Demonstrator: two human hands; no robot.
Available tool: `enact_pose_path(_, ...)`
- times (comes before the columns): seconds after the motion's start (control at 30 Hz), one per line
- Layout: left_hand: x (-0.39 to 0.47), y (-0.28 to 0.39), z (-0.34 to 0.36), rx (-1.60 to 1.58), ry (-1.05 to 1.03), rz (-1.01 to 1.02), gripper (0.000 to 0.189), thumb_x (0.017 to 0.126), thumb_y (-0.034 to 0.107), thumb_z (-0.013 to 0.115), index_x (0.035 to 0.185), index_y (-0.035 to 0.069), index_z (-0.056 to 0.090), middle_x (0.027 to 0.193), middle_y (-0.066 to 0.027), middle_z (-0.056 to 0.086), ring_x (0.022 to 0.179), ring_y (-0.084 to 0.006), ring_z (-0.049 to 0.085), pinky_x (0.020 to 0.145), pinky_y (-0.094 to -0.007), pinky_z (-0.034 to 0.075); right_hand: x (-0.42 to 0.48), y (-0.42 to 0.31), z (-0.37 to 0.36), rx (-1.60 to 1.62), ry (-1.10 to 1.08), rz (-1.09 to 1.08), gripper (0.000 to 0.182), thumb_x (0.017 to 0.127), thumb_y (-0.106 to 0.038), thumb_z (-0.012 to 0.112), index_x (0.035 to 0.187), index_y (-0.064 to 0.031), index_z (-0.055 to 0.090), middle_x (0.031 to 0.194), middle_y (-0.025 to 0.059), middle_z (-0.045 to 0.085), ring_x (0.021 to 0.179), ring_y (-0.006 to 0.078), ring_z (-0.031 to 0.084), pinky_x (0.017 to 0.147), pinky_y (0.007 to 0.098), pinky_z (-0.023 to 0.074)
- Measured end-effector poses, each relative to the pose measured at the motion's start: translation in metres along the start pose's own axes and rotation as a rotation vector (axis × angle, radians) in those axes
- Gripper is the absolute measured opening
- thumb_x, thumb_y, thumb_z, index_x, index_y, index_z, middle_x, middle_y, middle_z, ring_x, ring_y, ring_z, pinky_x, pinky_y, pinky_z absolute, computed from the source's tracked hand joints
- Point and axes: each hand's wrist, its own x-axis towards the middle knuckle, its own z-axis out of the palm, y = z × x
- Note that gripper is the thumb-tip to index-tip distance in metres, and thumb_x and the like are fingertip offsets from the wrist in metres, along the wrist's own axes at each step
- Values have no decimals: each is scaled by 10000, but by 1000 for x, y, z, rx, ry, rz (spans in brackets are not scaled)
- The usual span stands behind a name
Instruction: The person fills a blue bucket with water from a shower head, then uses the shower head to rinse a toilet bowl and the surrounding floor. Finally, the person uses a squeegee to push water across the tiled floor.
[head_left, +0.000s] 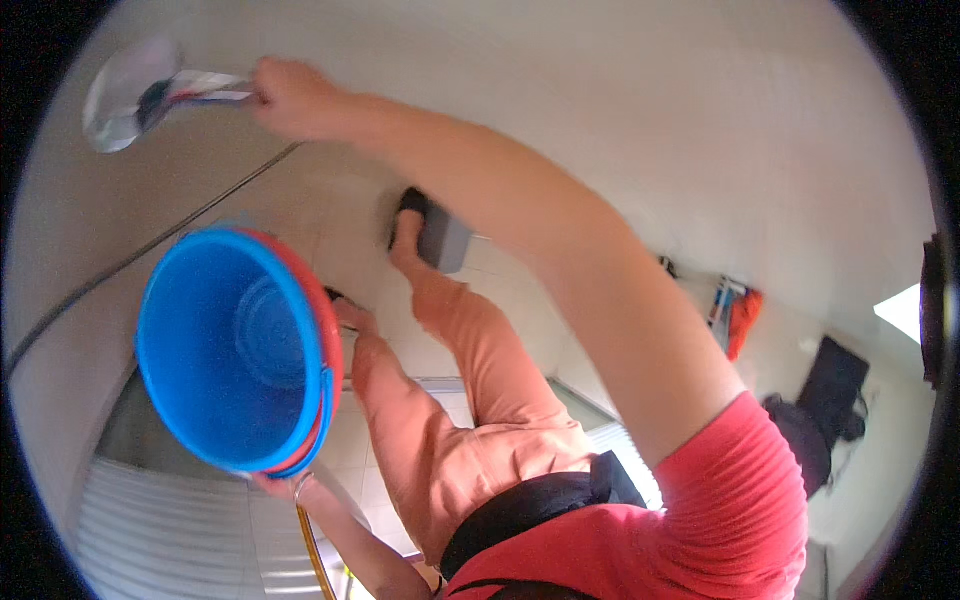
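My right hand (296, 97) is stretched far out to the upper left, closed on the handle of a blurred tool (154, 101) with a pale, rounded, see-through-looking head. What kind of tool it is, I cannot tell. Lower down, my left hand (277, 484) grips the lower edge of the buckets from below, its fingers partly hidden. A blue plastic bucket (202, 352) sits nested inside a red bucket (330, 322). Both are tipped so that the blue one's inside faces me, and nothing shows in it. Its blue handle hangs along the right side.
A dark cable (172, 229) runs across the left side. Near my feet, a grey box (446, 240) stands on the tiled floor. Orange and white items (739, 315) and a black bag-like thing (806, 420) lie to the right. A yellow-edged strip (311, 547) is at the bottom.
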Motion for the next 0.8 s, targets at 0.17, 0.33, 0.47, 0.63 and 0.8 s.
enact_pose_path(0.17, -14, 6, 9, 235, -56, 64, 426, 769, 246, 454, 1113, -1, 413, 1164, -168, 404, 1028, -303, 423, 874, -469, 347, -15, -10, 19, 195, 4, 36, 143, 644, -111, 547, 745, -12, 525, 700, 177, 549, 688, 315, 551, 609, 408, 431)
enact_pose_path(0.33, 8, -2, -6, 93, -45, -59, 388, 797, 259, 418, 1128, 56, 430, 1145, -147, 428, 972, -268, 474, 810, -393, 424, -26, -9, 28, 109, 29, 40, 170, 648, -97, 557, 779, -11, 490, 701, 152, 540, 656, 272, 545, 586, 363, 427)
enact_pose_path(0.47, 1, 2, 3, -80, -15, -153, 449, 779, 278, 436, 1129, 0, 398, 1151, -163, 420, 1031, -296, 425, 885, -455, 339, -33, -15, 27, 142, -7, 104, 165, 642, -98, 557, 764, -18, 478, 701, 148, 538, 654, 278, 541, 576, 362, 420)
enact_pose_path(0.63, -4, 7, 7, -198, -62, -262, 441, 792, 283, 415, 1128, -2, 403, 1148, -166, 422, 1019, -294, 433, 884, -435, 344, -35, -8, 31, 171, 40, 74, 173, 649, -103, 551, 765, -15, 458, 702, 149, 535, 658, 284, 535, 570, 363, 412)
enact_pose_path(0.8, -19, 14, 18, -164, -72, -158, 434, 797, 291, 400, 1126, 8, 411, 1146, -171, 422, 1014, -298, 435, 879, -427, 346, -38, -4, 18, 161, 4, 145, 189, 657, -107, 543, 784, -7, 445, 704, 156, 534, 657, 295, 532, 574, 365, 413)
